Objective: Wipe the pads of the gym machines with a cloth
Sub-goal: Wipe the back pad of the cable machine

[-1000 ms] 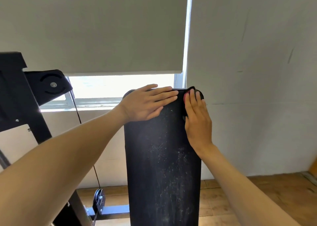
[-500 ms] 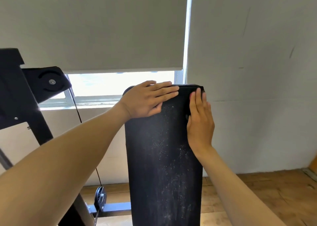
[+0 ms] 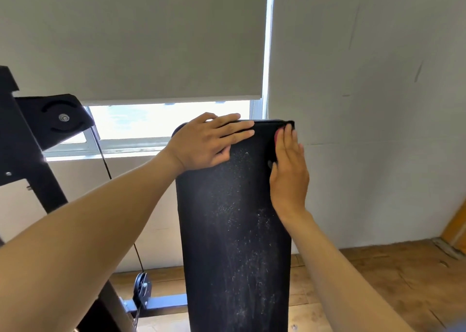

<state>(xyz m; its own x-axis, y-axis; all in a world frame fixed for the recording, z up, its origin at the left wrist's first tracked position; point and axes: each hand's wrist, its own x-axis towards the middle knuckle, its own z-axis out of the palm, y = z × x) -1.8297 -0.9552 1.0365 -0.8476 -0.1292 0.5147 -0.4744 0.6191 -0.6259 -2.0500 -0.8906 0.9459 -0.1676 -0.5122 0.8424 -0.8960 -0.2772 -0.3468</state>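
The long black pad (image 3: 234, 230) stands upright before the window (image 3: 166, 119), its top edge level with both hands. It looks firm and slightly grainy, vinyl over foam probably, speckled with pale dust down its middle. It is fixed to the machine, so it should take steady pressure without shifting.

The left hand (image 3: 204, 142) lies flat on the top left corner, fingers straight and close together. The right hand (image 3: 288, 170) presses flat against the pad's right edge, fingers together, with a sliver of red cloth (image 3: 277, 136) showing beneath them. The cloth seems thin and soft, best held under the palm.
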